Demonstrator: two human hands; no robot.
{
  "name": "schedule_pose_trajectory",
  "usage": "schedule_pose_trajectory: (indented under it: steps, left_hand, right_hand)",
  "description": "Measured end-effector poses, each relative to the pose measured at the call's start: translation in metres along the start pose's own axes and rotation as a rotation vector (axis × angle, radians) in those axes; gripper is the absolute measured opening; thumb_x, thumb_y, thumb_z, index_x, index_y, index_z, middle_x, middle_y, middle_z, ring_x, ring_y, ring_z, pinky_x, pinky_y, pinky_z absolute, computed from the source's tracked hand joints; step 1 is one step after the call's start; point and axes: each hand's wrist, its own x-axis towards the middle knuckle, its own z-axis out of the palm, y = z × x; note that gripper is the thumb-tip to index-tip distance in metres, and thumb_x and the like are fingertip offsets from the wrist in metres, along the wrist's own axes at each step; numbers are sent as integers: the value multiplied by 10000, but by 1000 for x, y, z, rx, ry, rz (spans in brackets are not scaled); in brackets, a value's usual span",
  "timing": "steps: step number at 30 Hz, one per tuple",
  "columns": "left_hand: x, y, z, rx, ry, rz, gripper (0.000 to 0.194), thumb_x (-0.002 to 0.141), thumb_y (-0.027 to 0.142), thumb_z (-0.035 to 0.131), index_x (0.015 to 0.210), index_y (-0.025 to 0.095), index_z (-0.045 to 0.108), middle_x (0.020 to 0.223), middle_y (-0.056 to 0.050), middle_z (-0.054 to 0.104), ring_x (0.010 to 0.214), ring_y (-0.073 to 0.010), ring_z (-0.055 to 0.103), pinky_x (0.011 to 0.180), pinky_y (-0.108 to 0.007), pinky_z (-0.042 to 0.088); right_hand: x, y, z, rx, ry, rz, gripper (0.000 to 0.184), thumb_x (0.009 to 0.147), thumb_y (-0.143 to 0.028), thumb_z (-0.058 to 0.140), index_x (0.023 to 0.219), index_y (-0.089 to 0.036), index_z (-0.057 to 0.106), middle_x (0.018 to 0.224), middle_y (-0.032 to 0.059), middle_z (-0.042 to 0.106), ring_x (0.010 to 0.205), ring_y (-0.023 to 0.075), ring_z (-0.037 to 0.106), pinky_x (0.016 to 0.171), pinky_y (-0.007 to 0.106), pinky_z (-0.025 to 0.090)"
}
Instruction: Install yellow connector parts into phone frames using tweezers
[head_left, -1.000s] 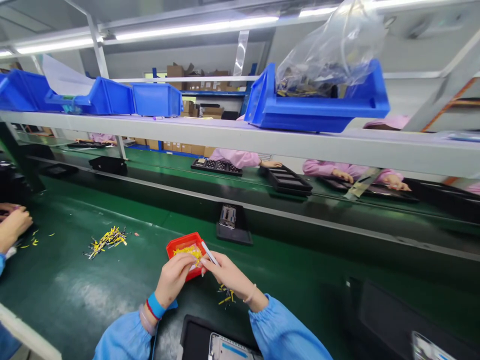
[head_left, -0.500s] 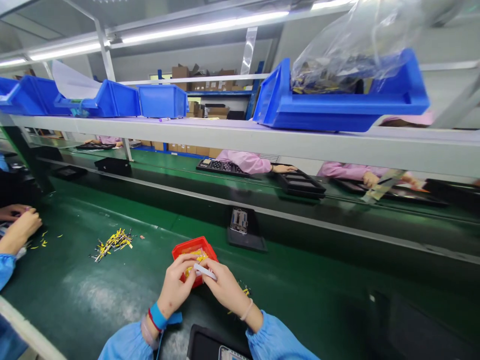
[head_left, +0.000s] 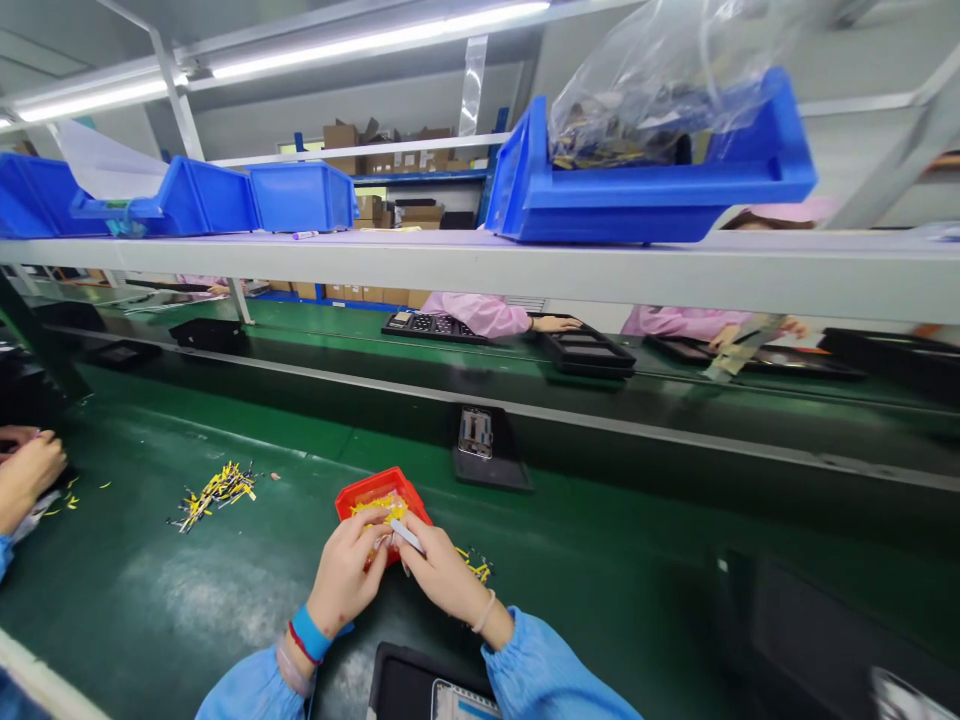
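A small red tray point(head_left: 358, 493) with yellow bits in it sits on the green bench just beyond my hands. My left hand point(head_left: 346, 578) is closed, its fingertips pinching something tiny over the tray's near edge; what it holds is too small to name. My right hand point(head_left: 439, 572) is closed on white tweezers point(head_left: 406, 536), whose tips point toward my left fingertips. Both hands touch at the fingertips. Below them lies a black tray point(head_left: 397, 682) holding a phone-like part point(head_left: 463, 702).
A pile of yellow and black scraps point(head_left: 214, 489) lies to the left, and a smaller one point(head_left: 474, 568) lies by my right hand. A black tray with a part point(head_left: 486, 446) rests on the belt. Another person's hand point(head_left: 26, 476) works at far left. Blue bins point(head_left: 645, 190) stand on the shelf.
My hands have stayed together over the red tray. The tweezers went from pointing up to lying flatter toward my left fingertips. The camera has shifted slightly.
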Motion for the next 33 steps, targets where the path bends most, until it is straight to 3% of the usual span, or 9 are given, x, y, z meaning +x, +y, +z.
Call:
schedule_pose_trajectory:
  steps: [13, 19, 24, 28, 33]
  left_hand:
    - [-5, -1, 1, 105, -52, 9, 197, 876, 147, 431, 900, 188, 623, 998, -108, 655, 831, -217, 657, 703, -318, 552]
    - [-5, -17, -1, 297, 15, -87, 188, 856, 146, 447, 851, 197, 627, 1062, -127, 644, 949, -276, 613, 875, -475, 460]
    - [-9, -20, 7, 275, 2, -119, 163, 861, 199, 511, 738, 221, 617, 1041, -94, 659, 928, -274, 607, 953, -534, 350]
    - [-12, -19, 11, 196, 12, -217, 136, 852, 193, 513, 892, 229, 638, 1003, -87, 663, 930, -269, 604, 903, -503, 387]
    - [-7, -12, 6, -31, -139, -206, 259, 857, 167, 490, 1067, 245, 620, 1171, -86, 610, 1093, -252, 549, 938, -458, 400]
  right_hand:
    - [-2, 8, 4, -22, 31, 42, 153, 774, -117, 454, 674, -220, 400, 624, -40, 478, 571, 140, 444, 553, 251, 307]
    - [-1, 14, -3, -35, 92, 75, 140, 828, -181, 429, 701, -224, 388, 643, -26, 508, 591, 153, 485, 564, 245, 330]
    - [-1, 17, -4, -48, 91, 99, 129, 822, -187, 455, 700, -218, 429, 642, -24, 546, 584, 153, 509, 558, 239, 338]
    - [-1, 18, -4, -55, 82, 111, 128, 826, -192, 457, 700, -214, 452, 647, -19, 561, 587, 156, 518, 565, 240, 354]
    - [-2, 20, -5, -62, 46, 86, 140, 846, -234, 453, 711, -212, 486, 662, -8, 579, 597, 168, 533, 567, 246, 381]
